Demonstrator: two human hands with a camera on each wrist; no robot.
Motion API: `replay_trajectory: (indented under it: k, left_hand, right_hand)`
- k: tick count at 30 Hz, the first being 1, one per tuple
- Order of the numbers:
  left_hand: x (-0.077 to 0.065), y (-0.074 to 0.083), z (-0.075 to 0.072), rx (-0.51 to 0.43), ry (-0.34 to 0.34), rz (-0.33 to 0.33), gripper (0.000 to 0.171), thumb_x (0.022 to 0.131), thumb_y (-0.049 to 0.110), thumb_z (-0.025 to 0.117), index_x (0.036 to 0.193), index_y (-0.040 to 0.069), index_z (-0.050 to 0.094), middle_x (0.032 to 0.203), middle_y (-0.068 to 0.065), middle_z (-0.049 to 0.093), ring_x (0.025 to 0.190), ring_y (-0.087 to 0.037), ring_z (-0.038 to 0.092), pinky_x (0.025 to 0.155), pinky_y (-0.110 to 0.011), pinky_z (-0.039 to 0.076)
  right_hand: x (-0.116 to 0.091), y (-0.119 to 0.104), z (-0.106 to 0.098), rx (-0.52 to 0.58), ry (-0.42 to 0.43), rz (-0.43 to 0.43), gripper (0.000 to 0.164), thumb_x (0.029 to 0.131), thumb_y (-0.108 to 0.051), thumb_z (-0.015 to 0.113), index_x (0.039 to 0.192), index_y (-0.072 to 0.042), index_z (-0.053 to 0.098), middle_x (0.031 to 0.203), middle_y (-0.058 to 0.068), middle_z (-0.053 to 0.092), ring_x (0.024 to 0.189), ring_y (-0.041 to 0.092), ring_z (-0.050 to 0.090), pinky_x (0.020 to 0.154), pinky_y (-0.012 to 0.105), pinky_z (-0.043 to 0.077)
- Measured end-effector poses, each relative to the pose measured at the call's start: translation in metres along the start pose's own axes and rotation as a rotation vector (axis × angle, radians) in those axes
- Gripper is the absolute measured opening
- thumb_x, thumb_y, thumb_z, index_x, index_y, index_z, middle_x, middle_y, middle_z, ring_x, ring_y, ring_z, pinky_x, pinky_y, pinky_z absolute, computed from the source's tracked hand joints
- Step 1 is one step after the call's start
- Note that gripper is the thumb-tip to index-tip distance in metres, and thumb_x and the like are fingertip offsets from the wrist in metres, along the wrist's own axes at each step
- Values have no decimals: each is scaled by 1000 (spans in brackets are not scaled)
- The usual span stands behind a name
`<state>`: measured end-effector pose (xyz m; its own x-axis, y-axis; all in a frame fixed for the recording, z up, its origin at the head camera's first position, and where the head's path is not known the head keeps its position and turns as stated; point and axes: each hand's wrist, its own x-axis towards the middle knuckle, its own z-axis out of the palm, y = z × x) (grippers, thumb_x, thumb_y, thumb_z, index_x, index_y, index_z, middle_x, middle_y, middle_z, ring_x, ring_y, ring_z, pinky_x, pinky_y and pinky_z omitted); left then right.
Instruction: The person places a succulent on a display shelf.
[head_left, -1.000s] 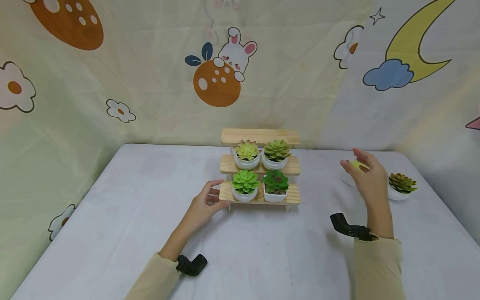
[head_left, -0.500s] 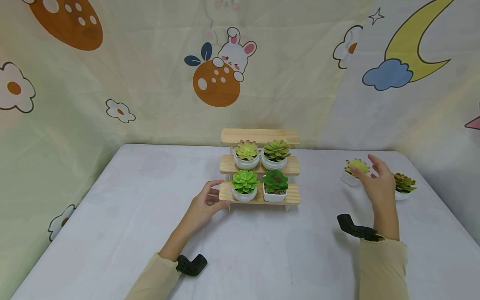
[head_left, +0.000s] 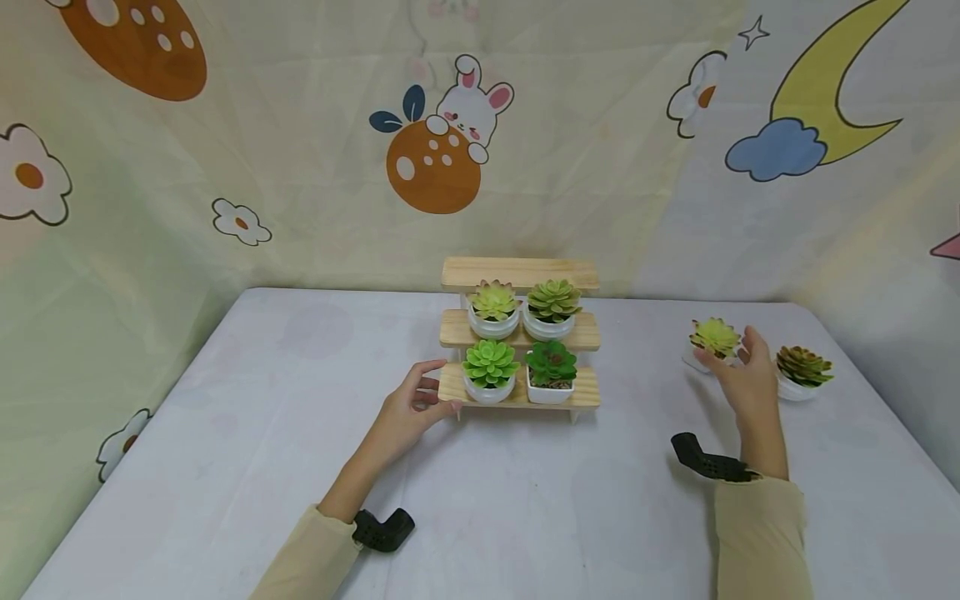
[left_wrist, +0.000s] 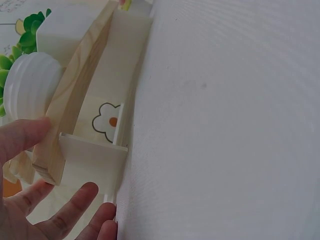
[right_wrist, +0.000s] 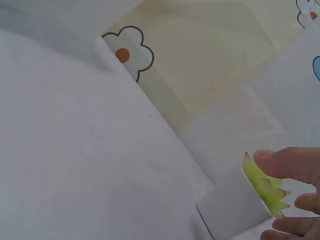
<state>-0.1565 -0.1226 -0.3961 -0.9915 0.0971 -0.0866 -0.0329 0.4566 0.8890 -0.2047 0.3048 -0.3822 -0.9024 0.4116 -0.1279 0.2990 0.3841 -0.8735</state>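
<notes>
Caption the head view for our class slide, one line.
Left hand gripping a wooden stand of four potted plants, right hand at a yellow-green plant near a brown-green plant.

Left hand (head_left: 405, 412) on a wooden plant stand (head_left: 521, 273) — right hand (head_left: 748, 383) at a yellow-green potted succulent (head_left: 715, 335)

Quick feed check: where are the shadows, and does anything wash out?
Head view: soft shadows beside the right hand and left hand, plants clear; left wrist: the white table looks pale, nearly featureless; right wrist: greyish, a blurry shadow at upper left, the white pot low in contrast against the table.
</notes>
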Motion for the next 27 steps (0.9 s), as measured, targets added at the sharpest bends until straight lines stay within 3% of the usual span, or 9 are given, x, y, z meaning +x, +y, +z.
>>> replay_trajectory:
  k: [5, 12, 17, 27]
  left_hand:
    - [0, 1, 0, -1, 0, -9, 63, 81, 36, 71, 136, 29, 41, 115, -7, 56, 102, -22, 57, 77, -36, 47]
    - [0, -1, -1, 0, 3, 8, 63, 80, 36, 71, 136, 28, 42, 114, -7, 57, 100, -21, 57, 77, -34, 47]
    - [0, -2, 0, -3, 4, 17, 62, 80, 36, 71, 135, 28, 43, 114, -7, 57, 100, -21, 57, 77, -34, 46]
    - [0, 0, 0, 9, 11, 11, 63, 80, 37, 71, 135, 28, 42, 114, -6, 57, 101, -21, 58, 77, -35, 47]
  right_hand:
    - [7, 9, 2, 35, -4, 67, 104, 82, -49, 63, 150, -17, -9, 157, 7, -2, 144, 27, 9, 113, 46, 18]
    - [6, 10, 1, 95, -47, 72, 94, 89, -37, 59, 149, -11, -8, 157, 10, -1, 144, 29, 9, 113, 43, 18]
    - [6, 10, 3, 102, -41, 77, 86, 90, -34, 58, 150, -11, 0, 157, 10, 5, 143, 27, 16, 112, 41, 23]
    - [9, 14, 4, -2, 33, 75, 75, 90, -35, 57, 149, -10, 18, 152, 15, 25, 132, 27, 34, 104, 35, 35]
